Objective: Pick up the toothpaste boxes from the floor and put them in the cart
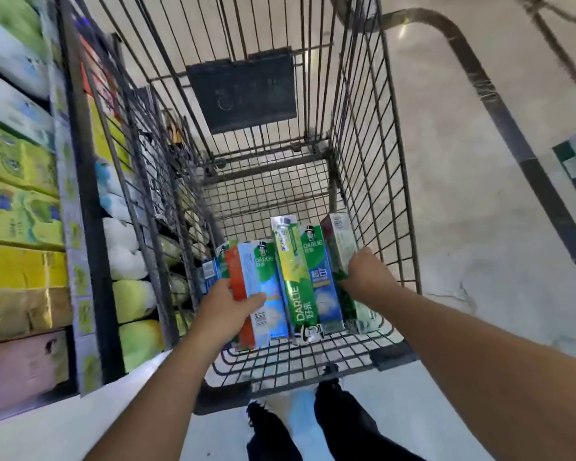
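A wire cart [363, 128] of dark metal grid stands on a pale, glossy floor [463, 194], with a flat dark plastic flap [243, 91] hanging on its far wall. Both bare arms reach down into the basket from the near end. The left hand [226, 307] curls round a fan of long cardboard boxes [263, 287], thumb across the face of the top one; a red-orange box [238, 287] and a green-and-blue one show in this bunch. The right hand [366, 277] grips a pale box [341, 241] from its right side, fingers wrapped over its edge. Between the two hands lie a yellow-green box [291, 277] and a green-and-blue box [320, 277], all printed and shiny, lengthwise and side by side low in the cart, near its mesh bottom; whether they touch it I cannot tell. To the left, a shelf [20, 194] holds soft packs in green, yellow and white. Black shoes [266, 424] show below the cart.
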Motion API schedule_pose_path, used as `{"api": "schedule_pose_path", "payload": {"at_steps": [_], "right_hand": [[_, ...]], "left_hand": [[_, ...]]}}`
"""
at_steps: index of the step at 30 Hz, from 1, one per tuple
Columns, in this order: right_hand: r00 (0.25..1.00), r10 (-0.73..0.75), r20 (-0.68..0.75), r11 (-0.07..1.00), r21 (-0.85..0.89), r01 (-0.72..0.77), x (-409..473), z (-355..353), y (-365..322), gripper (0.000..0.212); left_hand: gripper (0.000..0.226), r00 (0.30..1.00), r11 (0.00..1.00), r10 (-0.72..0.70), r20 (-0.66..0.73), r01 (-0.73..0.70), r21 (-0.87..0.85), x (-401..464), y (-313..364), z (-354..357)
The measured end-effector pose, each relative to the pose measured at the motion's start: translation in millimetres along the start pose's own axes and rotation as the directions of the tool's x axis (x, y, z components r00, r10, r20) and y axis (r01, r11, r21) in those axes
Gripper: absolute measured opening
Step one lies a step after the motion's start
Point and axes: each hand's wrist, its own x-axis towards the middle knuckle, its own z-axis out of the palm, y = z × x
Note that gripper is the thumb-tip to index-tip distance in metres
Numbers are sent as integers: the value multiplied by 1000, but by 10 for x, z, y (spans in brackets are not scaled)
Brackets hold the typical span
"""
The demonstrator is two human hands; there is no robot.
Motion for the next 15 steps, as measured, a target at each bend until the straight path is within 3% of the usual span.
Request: {"api": "schedule_pose_path", "payload": {"at_steps": [2, 5, 10, 15], "right_hand": [[1000, 16, -10, 1000, 8, -16, 94, 97, 24, 30], [999, 36, 11, 998, 46, -37, 196, 166, 70, 32], [994, 101, 50, 991, 87, -106, 235, 204, 69, 35], [996, 54, 76, 999, 2, -54, 112, 134, 60, 30]], "left_hand": [[27, 1000, 1000, -1, 14, 1, 27, 79, -37, 38], [51, 1000, 998, 0, 31, -2, 67, 154, -71, 69], [36, 996, 980, 75, -44, -66, 185, 176, -31, 72], [39, 997, 964, 81, 2, -79, 253, 153, -57, 44]]}}
